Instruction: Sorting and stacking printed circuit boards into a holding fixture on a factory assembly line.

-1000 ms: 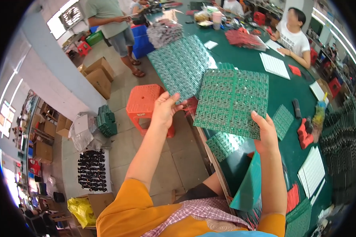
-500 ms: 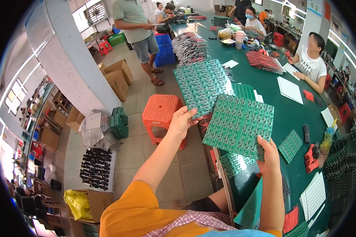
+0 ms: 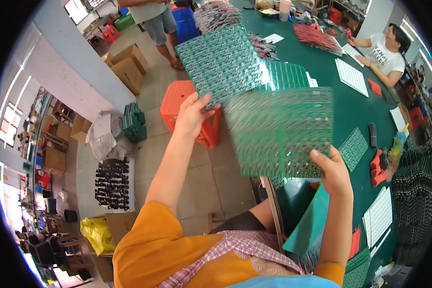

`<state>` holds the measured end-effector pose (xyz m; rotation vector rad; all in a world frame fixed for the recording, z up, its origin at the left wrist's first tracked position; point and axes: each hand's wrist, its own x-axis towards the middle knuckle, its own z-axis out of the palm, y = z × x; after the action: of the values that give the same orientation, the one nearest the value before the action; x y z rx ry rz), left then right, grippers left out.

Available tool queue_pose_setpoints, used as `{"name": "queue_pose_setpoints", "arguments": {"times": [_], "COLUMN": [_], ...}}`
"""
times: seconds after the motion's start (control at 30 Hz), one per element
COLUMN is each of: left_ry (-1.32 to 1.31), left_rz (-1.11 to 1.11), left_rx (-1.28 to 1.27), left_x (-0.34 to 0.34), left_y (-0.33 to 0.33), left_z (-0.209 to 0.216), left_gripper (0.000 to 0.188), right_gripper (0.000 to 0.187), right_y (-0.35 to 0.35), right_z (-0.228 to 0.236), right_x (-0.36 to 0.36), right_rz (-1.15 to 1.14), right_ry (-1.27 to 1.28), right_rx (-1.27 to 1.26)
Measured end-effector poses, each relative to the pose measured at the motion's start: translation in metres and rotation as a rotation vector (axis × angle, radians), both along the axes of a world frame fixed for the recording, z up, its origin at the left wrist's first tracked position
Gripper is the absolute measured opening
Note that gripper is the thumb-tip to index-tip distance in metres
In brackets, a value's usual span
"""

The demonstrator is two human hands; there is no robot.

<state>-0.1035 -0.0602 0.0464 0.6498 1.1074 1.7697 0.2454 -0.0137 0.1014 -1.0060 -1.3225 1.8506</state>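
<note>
Both my hands hold up a large green circuit board panel (image 3: 281,132) in front of me, blurred by motion. My left hand (image 3: 193,115) grips its left edge and my right hand (image 3: 332,171) pinches its lower right corner. Behind it, another big green panel (image 3: 221,62) lies at the edge of the green table (image 3: 350,110), with more green panels (image 3: 285,76) beside it.
An orange plastic stool (image 3: 180,103) stands on the floor below my left hand. A small green board (image 3: 353,148), white sheets (image 3: 353,77) and red tools (image 3: 378,168) lie on the table. A seated person (image 3: 384,50) works at the far side; another person (image 3: 156,21) stands by cardboard boxes (image 3: 127,67).
I have lifted the panel higher and closer to my face; it now looks bigger and motion-blurred. Both hands kept their grip.
</note>
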Motion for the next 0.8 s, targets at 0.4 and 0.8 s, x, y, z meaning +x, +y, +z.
{"name": "queue_pose_setpoints", "arguments": {"times": [0.4,0.8], "left_ry": [-0.073,-0.093], "left_rz": [-0.077,-0.089], "left_rx": [0.084,0.050], "left_x": [-0.012,-0.018], "left_y": [-0.045,-0.024], "left_z": [0.001,-0.024], "left_gripper": [0.017,0.018], "right_gripper": [0.038,0.030], "right_y": [0.029,0.035], "right_z": [0.029,-0.012], "right_x": [-0.144,-0.091], "right_rz": [0.831,0.024], "right_ry": [-0.066,0.513], "right_rx": [0.760,-0.177]}}
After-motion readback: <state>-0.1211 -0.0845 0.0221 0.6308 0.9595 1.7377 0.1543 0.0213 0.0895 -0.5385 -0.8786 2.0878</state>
